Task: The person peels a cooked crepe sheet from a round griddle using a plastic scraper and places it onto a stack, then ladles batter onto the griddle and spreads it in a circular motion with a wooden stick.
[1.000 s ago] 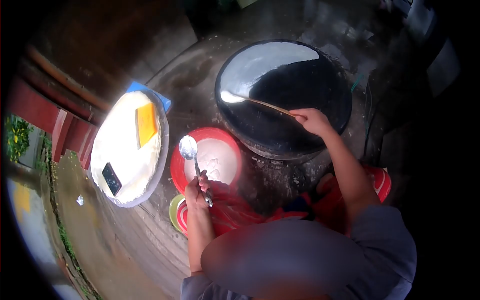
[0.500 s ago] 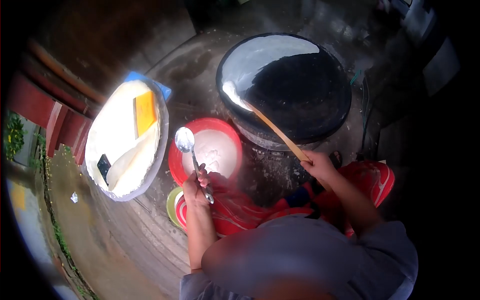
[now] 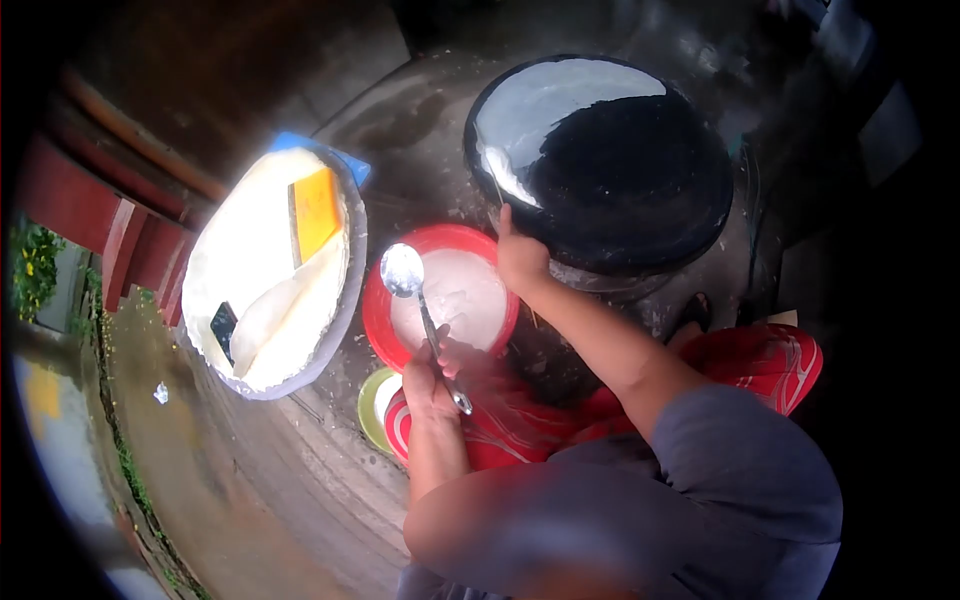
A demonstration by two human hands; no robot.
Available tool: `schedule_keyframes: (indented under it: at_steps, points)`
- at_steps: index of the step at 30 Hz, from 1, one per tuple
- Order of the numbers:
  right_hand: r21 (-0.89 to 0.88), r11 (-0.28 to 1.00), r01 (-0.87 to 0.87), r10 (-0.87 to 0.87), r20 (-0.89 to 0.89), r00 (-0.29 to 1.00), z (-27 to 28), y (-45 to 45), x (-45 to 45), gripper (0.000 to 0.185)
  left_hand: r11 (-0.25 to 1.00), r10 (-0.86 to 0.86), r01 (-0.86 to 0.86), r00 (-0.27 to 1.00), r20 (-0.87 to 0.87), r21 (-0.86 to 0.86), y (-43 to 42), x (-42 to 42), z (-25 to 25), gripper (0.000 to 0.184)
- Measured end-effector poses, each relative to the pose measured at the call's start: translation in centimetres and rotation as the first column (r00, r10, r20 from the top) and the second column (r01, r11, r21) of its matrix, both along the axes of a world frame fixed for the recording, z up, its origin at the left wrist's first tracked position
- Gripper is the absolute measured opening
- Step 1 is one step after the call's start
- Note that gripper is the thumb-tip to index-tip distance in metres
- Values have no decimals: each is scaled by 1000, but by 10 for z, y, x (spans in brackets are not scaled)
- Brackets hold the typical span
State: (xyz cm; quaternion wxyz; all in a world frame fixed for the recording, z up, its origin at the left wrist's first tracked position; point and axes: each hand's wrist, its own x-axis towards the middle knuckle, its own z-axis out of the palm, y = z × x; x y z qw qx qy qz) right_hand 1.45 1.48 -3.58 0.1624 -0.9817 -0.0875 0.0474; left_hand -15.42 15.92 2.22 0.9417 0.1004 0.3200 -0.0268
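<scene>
My right hand (image 3: pixel 522 258) grips a wooden spreader, seen almost edge-on as a thin line, at the near left rim of a round black griddle (image 3: pixel 640 170). White batter (image 3: pixel 560 85) coats the griddle's far left part in a curved band, with a thicker bright patch by the spreader's tip. My left hand (image 3: pixel 428 385) is closed around the handle of a large metal spoon (image 3: pixel 402 270). The spoon's bowl is up, over the left side of a red basin (image 3: pixel 375 325) holding white batter (image 3: pixel 460 290).
Left of the basin stands a round tray (image 3: pixel 345 300) of pale thin sheets (image 3: pixel 235 240), bearing a yellow rectangular object (image 3: pixel 317 212) and a dark flat object (image 3: pixel 223 330). Something blue (image 3: pixel 355 170) lies under its far edge. A green bowl (image 3: pixel 370 415) sits beside my knee.
My right hand has moved left and away from me, close to the griddle's rim, and the spreader has turned edge-on. The left hand still holds the spoon. The whole view has shifted slightly.
</scene>
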Motion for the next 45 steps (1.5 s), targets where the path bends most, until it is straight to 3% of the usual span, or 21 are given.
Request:
schedule_keyframes:
  at_steps: [4, 6, 7, 10, 11, 14, 17, 21, 23, 27, 29, 31, 32, 36, 39, 41, 42, 45]
  points:
    - [79, 996, 30, -26, -58, 998, 43, -38, -75, 69, 1000, 7, -7, 1000, 2, -17, 3, -5, 6, 32]
    - [135, 982, 133, -91, -278, 956, 71, -39, -99, 71, 1000, 10, -10, 1000, 25, 12, 2, -5, 6, 31]
    - [133, 982, 138, -96, -284, 954, 60, -31, -93, 71, 1000, 5, -5, 1000, 18, 10, 2, -6, 4, 31]
    - [1, 997, 83, -83, 76, 994, -20, 4, -35, 77, 1000, -3, 3, 1000, 9, 27, 1, -4, 6, 31]
    - [5, 997, 83, -83, 71, 994, -17, 1, -36, 77, 1000, -1, 1, 1000, -2, 18, -2, -4, 10, 31]
    - [181, 958, 221, -188, -182, 965, 33, -31, -69, 76, 1000, -28, 28, 999, 36, 5, 5, -11, 1, 32]
    - [215, 950, 224, -173, -232, 957, 48, -48, -116, 82, 998, -57, 56, 994, 91, 9, 8, -10, -5, 32]
    - [145, 981, 132, -123, -69, 990, -6, -23, -73, 80, 996, -46, 40, 997, 69, 82, 3, -8, 1, 32]
    - [171, 955, 241, -252, 45, 967, -21, -28, -62, 79, 996, -60, 56, 997, 54, 76, 3, -9, 1, 32]
    - [291, 916, 278, -251, -125, 960, 24, -67, -131, 78, 994, -65, 60, 996, 53, 88, 7, -7, -7, 33]
    - [215, 937, 276, -228, -223, 948, 34, -58, -135, 79, 992, -56, 51, 997, 45, 113, 5, -6, -5, 32]
    - [139, 981, 136, -126, -80, 989, 6, -43, -110, 81, 990, -72, 64, 996, 58, 122, 4, -6, -6, 32]
    - [156, 972, 178, -181, 4, 983, -16, -37, -96, 82, 994, -76, 71, 995, 65, 82, 3, -5, -5, 32]
    - [234, 929, 287, -293, -11, 956, -2, -81, -122, 83, 994, -83, 80, 996, 34, 78, 2, -7, 1, 28]
    - [221, 944, 244, -225, -108, 968, 32, -93, -159, 84, 993, -76, 75, 997, 9, 94, 1, -4, 0, 25]
    - [147, 978, 145, -137, -64, 989, 7, -81, -145, 81, 989, -73, 73, 997, -3, 130, -1, -4, 3, 24]
    - [94, 991, 91, -95, 43, 995, -5, -74, -134, 76, 988, -85, 83, 996, 10, 131, -2, -4, 3, 25]
    - [106, 970, 219, -220, -1, 975, -8, -90, -114, 72, 992, -85, 83, 996, 24, 92, -2, -4, 1, 26]
